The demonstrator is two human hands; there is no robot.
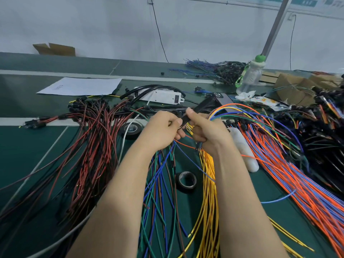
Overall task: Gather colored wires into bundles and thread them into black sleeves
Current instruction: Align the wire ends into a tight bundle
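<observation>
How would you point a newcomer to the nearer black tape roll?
On the green table, look between the two forearms. The black tape roll lies left of the yellow wires. The other roll sits farther back, left of the left hand, beside red-black wires.

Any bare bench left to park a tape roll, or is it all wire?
Two patches: near-left green mat, between the white stripe and the red-black wires; and the far strip behind the paper sheet. Centre and right are crowded: yellow wires, orange wires, black plug heap.
</observation>
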